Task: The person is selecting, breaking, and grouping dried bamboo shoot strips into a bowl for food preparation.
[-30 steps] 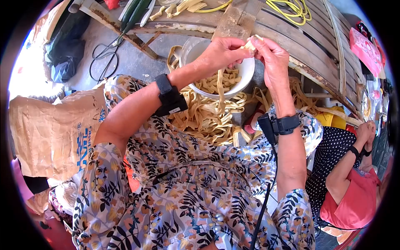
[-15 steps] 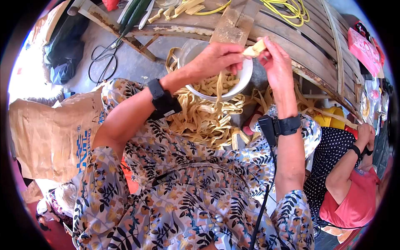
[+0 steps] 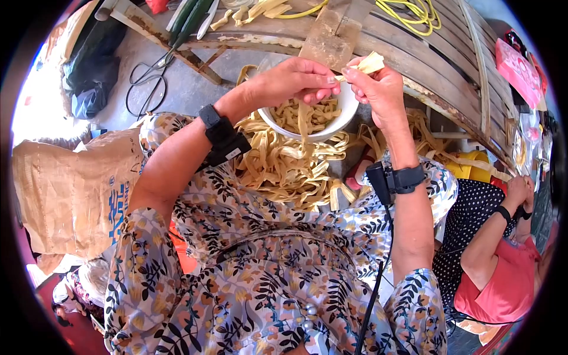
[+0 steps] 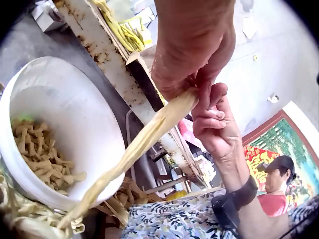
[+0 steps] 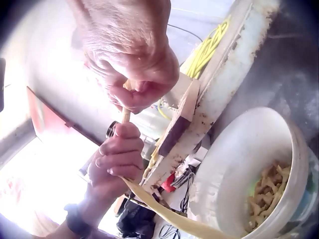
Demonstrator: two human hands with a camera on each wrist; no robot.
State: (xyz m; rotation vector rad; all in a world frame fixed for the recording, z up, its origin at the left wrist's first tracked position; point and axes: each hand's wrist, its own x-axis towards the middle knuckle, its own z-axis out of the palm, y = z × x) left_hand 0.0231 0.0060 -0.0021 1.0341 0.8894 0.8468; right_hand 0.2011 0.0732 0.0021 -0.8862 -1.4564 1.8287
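My left hand (image 3: 293,83) pinches a long, pale yellow strip (image 4: 149,134), whose free length hangs past the bucket toward the heap below. Close beside it, my right hand (image 3: 378,92) holds the strip's other end with thumb and curled fingers. A folded tuft (image 3: 371,63) of that end sticks up above the right hand. In the right wrist view, a short taut stretch (image 5: 126,115) runs between both hands. Under the hands stands a white bucket (image 4: 94,99), partly filled with short knotted pieces (image 4: 42,154) of similar material. The left fingers partly hide the strip.
Loose strips (image 3: 290,165) are heaped on the floor between the knees and the bucket. A slatted wooden bench (image 3: 408,65) with yellow cord (image 3: 414,15) lies ahead. A large brown paper bag (image 3: 71,189) stands left; another person (image 3: 497,278) sits right.
The hands have parted slightly, the left shifting left. The right fingers have changed from gripping the tuft's tip to holding lower, so the tuft now stands above them.
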